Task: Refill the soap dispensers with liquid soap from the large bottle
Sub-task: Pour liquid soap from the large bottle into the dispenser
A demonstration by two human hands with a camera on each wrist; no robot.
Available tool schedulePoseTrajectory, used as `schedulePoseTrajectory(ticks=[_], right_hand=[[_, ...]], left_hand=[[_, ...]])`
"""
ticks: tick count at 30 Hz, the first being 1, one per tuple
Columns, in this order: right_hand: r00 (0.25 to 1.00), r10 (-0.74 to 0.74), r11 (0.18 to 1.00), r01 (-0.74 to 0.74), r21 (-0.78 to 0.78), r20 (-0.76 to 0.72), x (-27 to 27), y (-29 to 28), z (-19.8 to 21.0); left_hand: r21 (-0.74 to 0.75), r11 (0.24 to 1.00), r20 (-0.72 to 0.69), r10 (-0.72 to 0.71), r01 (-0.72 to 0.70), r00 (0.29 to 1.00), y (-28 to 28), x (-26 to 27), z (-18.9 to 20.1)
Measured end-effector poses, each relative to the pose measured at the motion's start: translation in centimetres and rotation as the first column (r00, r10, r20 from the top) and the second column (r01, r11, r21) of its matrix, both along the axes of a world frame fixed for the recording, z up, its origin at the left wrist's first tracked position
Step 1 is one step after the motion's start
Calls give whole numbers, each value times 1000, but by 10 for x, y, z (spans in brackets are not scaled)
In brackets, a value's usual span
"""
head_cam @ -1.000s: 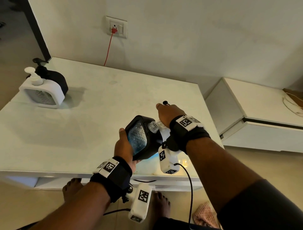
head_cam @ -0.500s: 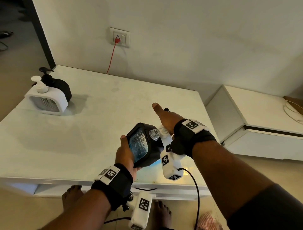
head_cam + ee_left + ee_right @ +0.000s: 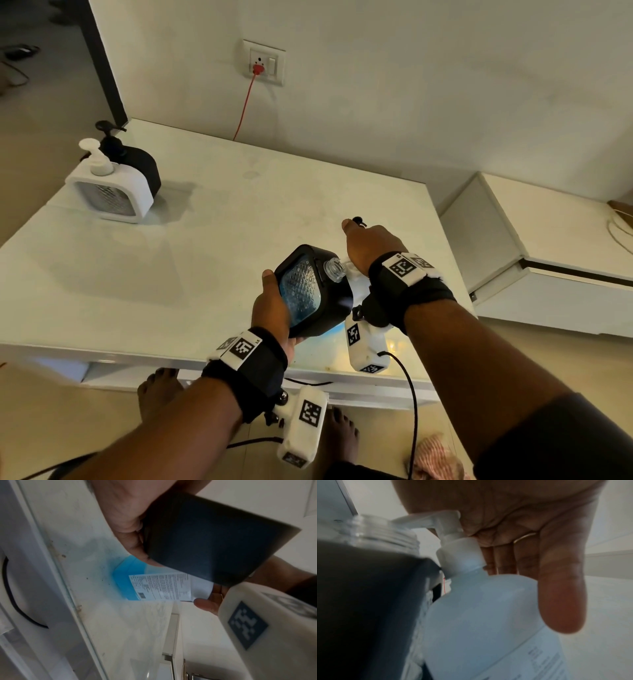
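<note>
My left hand [image 3: 270, 305] grips a black soap dispenser [image 3: 310, 291] by its side and holds it tilted above the table's front edge. Its clear threaded neck [image 3: 334, 269] is uncapped. The large bottle [image 3: 479, 615] with blue soap stands on the table just right of it, mostly hidden in the head view. My right hand [image 3: 370, 245] rests palm-down on the bottle's white pump [image 3: 436, 519], fingers hanging straight, thumb stretched out. The pump's spout reaches to the dispenser's neck [image 3: 373, 528]. The left wrist view shows the bottle's blue base and label [image 3: 159, 586] under the dispenser [image 3: 214, 545].
A white dispenser [image 3: 109, 192] and a second black one [image 3: 140, 168] stand at the far left of the white table [image 3: 205, 246]. A small black pump part [image 3: 358, 220] lies beyond my right hand. A white cabinet [image 3: 548, 246] stands to the right. A red cable [image 3: 245, 106] hangs from the wall socket.
My right thumb has straightened out over the pump. The dispenser and the bottle stay together at the table's front edge; the head view has shifted slightly.
</note>
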State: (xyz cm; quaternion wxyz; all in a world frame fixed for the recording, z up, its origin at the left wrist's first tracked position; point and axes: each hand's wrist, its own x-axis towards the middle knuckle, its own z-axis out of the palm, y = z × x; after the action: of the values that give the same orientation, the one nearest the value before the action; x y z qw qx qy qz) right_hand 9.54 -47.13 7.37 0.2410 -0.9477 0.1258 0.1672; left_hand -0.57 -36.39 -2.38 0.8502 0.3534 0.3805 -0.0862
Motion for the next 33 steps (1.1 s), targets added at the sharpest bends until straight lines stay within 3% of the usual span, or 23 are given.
schedulePoseTrajectory(ticks=[5, 10, 18, 25, 33], right_hand=[[999, 27, 1000, -27, 0, -25, -2, 1, 6], [987, 110, 981, -89, 173, -115, -6, 1, 29], [998, 54, 998, -54, 13, -39, 0, 6, 8], [999, -35, 999, 36, -10, 18, -2, 2, 1], [999, 24, 1000, -23, 11, -27, 1, 2, 7]], left_hand=[[-5, 1000, 8, 3, -3, 1000, 1, -1, 1], [-5, 1000, 8, 10, -10, 1000, 2, 0, 1], [11, 1000, 6, 5, -6, 1000, 0, -1, 2], [-7, 1000, 1, 5, -5, 1000, 0, 0, -3], [-1, 1000, 10, -8, 8, 1000, 2, 1, -4]])
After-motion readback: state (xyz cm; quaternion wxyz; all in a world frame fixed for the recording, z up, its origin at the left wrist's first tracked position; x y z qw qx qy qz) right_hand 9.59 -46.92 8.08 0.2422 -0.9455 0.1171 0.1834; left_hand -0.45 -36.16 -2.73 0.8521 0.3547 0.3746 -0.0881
